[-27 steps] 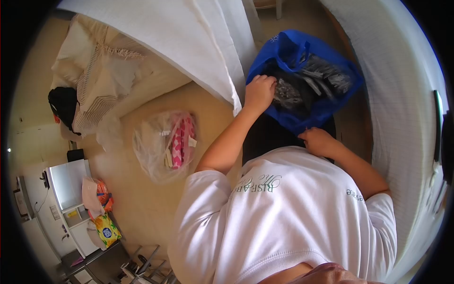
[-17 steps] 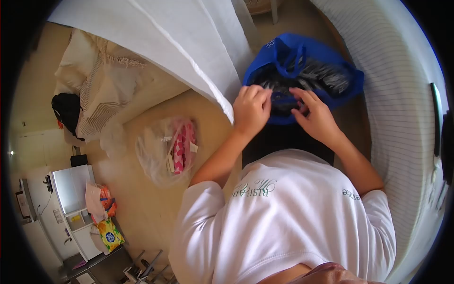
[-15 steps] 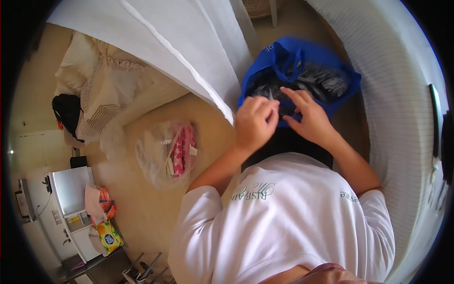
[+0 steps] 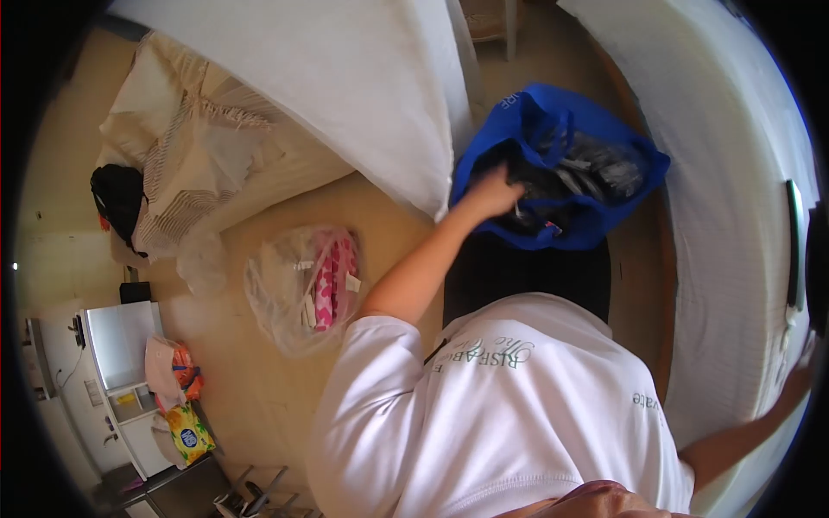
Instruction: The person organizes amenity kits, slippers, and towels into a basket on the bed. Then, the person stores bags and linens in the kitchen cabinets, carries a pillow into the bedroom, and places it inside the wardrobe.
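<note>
A blue bag [image 4: 622,211] with its top gaping stands near my legs, full of dark items in clear, shiny plastic [image 4: 596,173]. My left hand [image 4: 496,192] is over the left part of its opening, at the dark contents; its fingers are smeared, and whether they hold anything cannot be made out. Far off at the right edge, my right hand [image 4: 810,354] is beside the white ribbed bedding [image 4: 717,259], close to a dark flat object [image 4: 794,246]. That hand's fingers are too dim to read.
A clear plastic bag [image 4: 285,293] with a pink patterned item [image 4: 332,281] lies on the floor. White fabric [image 4: 345,78] hangs at the upper left, near a cream fringed cover [image 4: 194,147] and black bag [image 4: 121,203]. Shelving [image 4: 129,345] stands lower left.
My right hand has left the blue bag and moved far out to the right edge. My left hand has shifted slightly right, apart from the other hand. The view has shifted a little.
</note>
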`<action>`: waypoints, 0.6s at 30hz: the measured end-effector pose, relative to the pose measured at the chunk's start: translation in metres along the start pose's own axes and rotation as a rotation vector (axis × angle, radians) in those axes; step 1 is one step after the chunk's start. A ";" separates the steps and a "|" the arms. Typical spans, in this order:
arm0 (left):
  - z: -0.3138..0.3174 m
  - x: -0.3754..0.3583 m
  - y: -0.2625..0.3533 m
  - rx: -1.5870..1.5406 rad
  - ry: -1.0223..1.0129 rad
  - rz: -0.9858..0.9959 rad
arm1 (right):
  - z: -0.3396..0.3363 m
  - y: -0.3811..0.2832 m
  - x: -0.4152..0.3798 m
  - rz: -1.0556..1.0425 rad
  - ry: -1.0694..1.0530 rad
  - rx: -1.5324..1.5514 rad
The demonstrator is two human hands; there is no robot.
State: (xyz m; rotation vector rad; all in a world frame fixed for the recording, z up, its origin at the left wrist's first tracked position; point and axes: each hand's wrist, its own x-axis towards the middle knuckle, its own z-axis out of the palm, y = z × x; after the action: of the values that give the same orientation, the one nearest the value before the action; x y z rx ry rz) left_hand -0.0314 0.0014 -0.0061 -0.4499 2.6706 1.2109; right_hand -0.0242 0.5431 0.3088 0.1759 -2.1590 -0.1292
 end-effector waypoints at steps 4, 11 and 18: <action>0.019 -0.020 0.000 0.210 0.043 0.180 | 0.020 0.102 -0.046 0.308 -0.393 -0.200; -0.006 0.000 -0.003 0.051 -0.052 0.139 | 0.047 -0.006 -0.027 0.236 -0.211 0.177; -0.003 0.043 -0.047 -0.263 -0.191 0.214 | 0.146 -0.403 -0.063 -0.443 -1.208 1.270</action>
State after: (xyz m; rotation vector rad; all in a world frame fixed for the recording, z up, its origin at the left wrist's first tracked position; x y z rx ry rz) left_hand -0.0554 -0.0385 -0.0493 -0.0756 2.4550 1.5885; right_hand -0.0790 0.1608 0.1118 1.6346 -2.9643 1.1997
